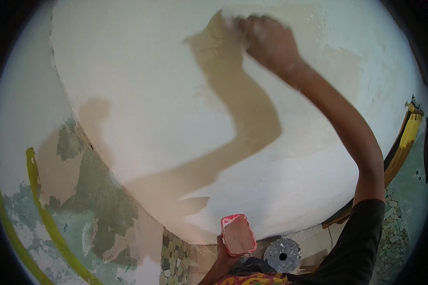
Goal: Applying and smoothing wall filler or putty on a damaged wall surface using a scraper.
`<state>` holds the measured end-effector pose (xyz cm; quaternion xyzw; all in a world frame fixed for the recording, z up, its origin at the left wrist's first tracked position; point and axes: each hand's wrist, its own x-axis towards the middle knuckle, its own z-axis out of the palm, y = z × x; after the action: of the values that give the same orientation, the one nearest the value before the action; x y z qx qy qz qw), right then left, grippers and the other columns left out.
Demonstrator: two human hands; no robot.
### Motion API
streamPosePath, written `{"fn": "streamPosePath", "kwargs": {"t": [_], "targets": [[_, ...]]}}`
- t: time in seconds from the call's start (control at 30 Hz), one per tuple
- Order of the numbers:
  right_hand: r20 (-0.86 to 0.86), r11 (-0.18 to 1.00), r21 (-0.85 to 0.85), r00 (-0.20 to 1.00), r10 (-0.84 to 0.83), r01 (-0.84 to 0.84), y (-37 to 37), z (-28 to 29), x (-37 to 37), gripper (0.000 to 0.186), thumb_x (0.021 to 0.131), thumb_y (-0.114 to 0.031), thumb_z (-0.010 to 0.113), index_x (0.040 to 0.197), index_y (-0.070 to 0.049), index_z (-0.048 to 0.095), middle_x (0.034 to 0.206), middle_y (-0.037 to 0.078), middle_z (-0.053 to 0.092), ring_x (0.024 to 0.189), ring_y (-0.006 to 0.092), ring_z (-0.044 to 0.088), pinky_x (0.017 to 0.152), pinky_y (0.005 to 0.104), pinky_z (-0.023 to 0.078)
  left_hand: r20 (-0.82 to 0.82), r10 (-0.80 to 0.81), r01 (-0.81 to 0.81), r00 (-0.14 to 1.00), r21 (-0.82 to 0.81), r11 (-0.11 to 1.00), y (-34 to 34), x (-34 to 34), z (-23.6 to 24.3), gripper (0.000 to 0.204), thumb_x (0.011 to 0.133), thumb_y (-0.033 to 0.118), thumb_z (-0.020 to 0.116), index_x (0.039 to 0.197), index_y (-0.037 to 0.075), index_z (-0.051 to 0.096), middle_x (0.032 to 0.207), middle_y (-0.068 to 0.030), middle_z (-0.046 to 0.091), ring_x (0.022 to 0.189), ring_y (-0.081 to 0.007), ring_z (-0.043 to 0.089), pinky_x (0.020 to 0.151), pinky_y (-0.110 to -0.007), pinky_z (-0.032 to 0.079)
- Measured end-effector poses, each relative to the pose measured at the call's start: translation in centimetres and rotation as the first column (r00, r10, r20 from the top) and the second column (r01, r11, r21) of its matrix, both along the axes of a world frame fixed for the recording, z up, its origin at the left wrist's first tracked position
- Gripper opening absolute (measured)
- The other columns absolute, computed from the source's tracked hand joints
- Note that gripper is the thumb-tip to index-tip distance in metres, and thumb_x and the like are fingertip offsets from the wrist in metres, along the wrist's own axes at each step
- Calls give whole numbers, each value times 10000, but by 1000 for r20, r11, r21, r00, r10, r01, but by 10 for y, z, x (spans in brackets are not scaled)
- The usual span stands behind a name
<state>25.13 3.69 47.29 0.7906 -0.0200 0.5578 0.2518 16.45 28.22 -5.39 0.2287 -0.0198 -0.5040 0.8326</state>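
My right hand (267, 42) is raised against a pale wall (152, 85) at the top. Its fingers are closed on a whitish thing (229, 15), smeared by motion, whose kind I cannot make out. Low in the middle, my left hand (225, 255) grips a rectangular plastic tub with a red rim (233, 217). Smooth pinkish-beige paste (239, 236) lies inside the tub. Around my right hand the wall has beige, slightly darker patches (342, 66). The shadow of my arm and of the held thing falls across the wall.
On the floor below stands a speckled grey round lid or disc (282, 255) with a dark central hole. The left wall (95, 185) has peeling green paint and yellow-green stripes (45, 213). Stone-patterned strips (175, 256) run along the bottom. A yellow-and-brown post (408, 135) stands right.
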Motion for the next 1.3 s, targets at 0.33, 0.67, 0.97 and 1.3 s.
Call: {"fn": "streamPosePath", "kwargs": {"t": [0.33, 0.67, 0.97, 1.3], "targets": [[-256, 980, -91, 955, 148, -177, 29, -41, -1, 242, 930, -157, 632, 1156, -163, 719, 1035, 96, 740, 963, 296, 701, 919, 446, 533, -262, -68, 6, 963, -230, 973, 5, 3, 18, 651, 953, 549, 490, 1492, 183, 496, 1439, -77, 581, 1300, -324, 582, 1075, -604, 477], [-246, 908, -237, 925, 289, -346, 21, -70, 0, 213, 949, -175, 658, 1141, -117, 731, 1159, 71, 733, 1042, 256, 689, 943, 405, 535, -169, 0, -22, 986, -128, 991, 10, 8, -3, 682, 950, 585, 510, 1500, 183, 484, 1437, -68, 585, 1301, -325, 580, 1068, -598, 487], [-390, 958, -208, 915, 105, -199, -26, -64, -47, 278, 884, -205, 750, 1135, -86, 742, 1192, 72, 735, 1088, 261, 691, 952, 390, 552, -207, -77, 60, 975, -86, 994, -2, 12, -33, 649, 966, 557, 520, 1474, 155, 500, 1407, -79, 597, 1281, -307, 594, 1042, -561, 514], [-79, 996, -69, 996, 47, -53, -141, 37, -115, 246, 991, -78, 588, 1188, -56, 735, 1156, 168, 746, 1060, 313, 718, 839, 403, 609, 327, 77, -144, 942, 185, 972, -20, 26, -69, 633, 997, 583, 370, 1402, 129, 543, 1336, -86, 628, 1242, -307, 604, 1026, -554, 516]]}}
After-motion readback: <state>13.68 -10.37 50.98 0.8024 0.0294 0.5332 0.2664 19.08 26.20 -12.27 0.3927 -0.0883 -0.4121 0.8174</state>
